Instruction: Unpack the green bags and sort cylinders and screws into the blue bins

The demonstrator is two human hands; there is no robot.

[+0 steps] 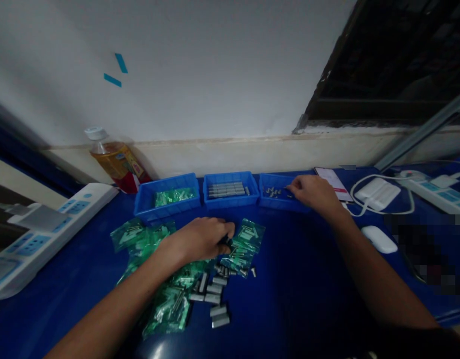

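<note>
My left hand (203, 238) is closed, with curled fingers, above the middle of the table. Beside its fingertips lie green-tinted plastic bags (248, 234) with small metal parts inside; what the fingers hold is hidden. My right hand (309, 190) reaches over the right blue bin (284, 203), its thumb and fingers pinched together near small screws (273, 191). Anything in that pinch is too small to make out. Several loose metal spacers (214, 289) and a few screws (253, 272) rest below my left hand. More filled green bags (168, 309) lie under and beside my left forearm.
Metal bars fill the middle blue bin (230, 202); green bags sit in the left bin (168, 212). A drink bottle (115, 162) and a power strip (61, 229) stand left. At right are a phone (333, 182), charger (377, 193) and white case (378, 239).
</note>
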